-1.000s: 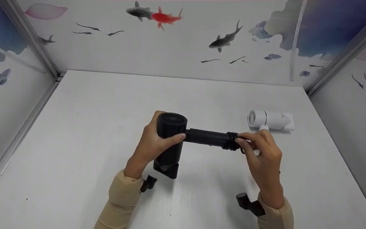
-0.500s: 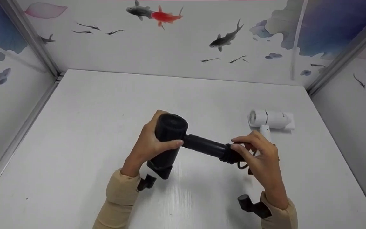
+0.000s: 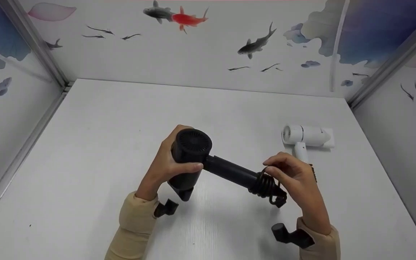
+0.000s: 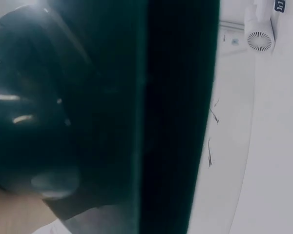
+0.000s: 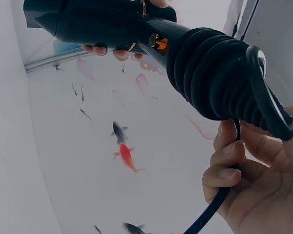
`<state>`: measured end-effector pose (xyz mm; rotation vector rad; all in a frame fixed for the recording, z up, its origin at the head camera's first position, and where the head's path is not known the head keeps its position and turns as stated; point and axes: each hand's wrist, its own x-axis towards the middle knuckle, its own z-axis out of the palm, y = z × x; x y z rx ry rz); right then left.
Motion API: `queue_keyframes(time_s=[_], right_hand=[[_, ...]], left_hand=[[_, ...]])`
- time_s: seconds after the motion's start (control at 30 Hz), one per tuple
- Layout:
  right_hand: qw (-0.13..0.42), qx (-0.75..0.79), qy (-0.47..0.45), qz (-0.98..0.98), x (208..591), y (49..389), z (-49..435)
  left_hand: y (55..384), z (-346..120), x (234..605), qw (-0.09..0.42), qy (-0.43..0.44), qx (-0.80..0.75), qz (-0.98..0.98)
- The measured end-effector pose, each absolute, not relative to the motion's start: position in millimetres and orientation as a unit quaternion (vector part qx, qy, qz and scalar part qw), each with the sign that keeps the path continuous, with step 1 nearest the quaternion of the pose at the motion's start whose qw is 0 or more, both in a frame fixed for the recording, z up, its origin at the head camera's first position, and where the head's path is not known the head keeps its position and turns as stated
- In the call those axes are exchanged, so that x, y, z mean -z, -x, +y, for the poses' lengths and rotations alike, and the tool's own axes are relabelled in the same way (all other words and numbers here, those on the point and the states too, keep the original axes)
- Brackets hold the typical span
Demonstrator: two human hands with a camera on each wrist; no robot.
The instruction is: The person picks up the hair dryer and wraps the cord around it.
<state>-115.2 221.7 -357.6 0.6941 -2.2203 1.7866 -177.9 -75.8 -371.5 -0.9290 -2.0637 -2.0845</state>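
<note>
A black hair dryer (image 3: 231, 173) is held above the table, its handle sloping down to the right and its round vented end tipped up. My left hand (image 3: 166, 162) grips its barrel, thumb across the near side. A black cord (image 3: 264, 186) is wound in several turns around the handle's lower end. My right hand (image 3: 294, 177) pinches a strand of that cord beside the turns. In the right wrist view, the strand runs down past the curled fingers (image 5: 224, 175). The dryer's dark body (image 4: 102, 136) fills most of the left wrist view.
A white hair dryer (image 3: 311, 136) lies on the white table (image 3: 121, 108) at the back right, its handle partly behind my right hand. White panels with painted fish (image 3: 190, 20) enclose the back and sides. A black camera mount (image 3: 291, 235) sticks out from the right sleeve.
The black dryer's handle has swung lower at its right end, and its vented end has tipped towards the camera. My right hand now draws a cord strand up from the turns.
</note>
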Motion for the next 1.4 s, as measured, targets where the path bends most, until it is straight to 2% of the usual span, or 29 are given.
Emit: queue_keyframes(time_s=[0.33, 0.57, 0.77, 0.83, 0.97, 1.13, 1.3, 1.4], right_hand=[[0.102, -0.637, -0.279, -0.711, 363, 118, 217], [0.067, -0.625, -0.237, -0.74, 362, 118, 215], [0.093, -0.541, -0.245, -0.799, 364, 117, 210], [0.098, -0.502, -0.222, -0.83, 364, 116, 207], [0.067, -0.454, -0.191, -0.868, 365, 116, 202], [0.042, -0.4, -0.256, -0.879, 370, 118, 198], [-0.006, -0.347, -0.296, -0.89, 370, 116, 197], [-0.008, -0.338, -0.309, -0.889, 369, 113, 197]], left_hand=[[178, -76, 371, 0.032, 0.28, 0.714, -0.64], [177, -73, 370, 0.032, 0.261, 0.742, -0.617], [178, -71, 371, 0.047, 0.234, 0.758, -0.607], [178, -70, 370, 0.05, 0.221, 0.762, -0.607], [177, -68, 371, 0.05, 0.196, 0.768, -0.608], [178, -67, 372, 0.069, 0.162, 0.778, -0.603], [179, -68, 373, 0.106, 0.133, 0.767, -0.618], [180, -68, 374, 0.128, 0.128, 0.749, -0.637]])
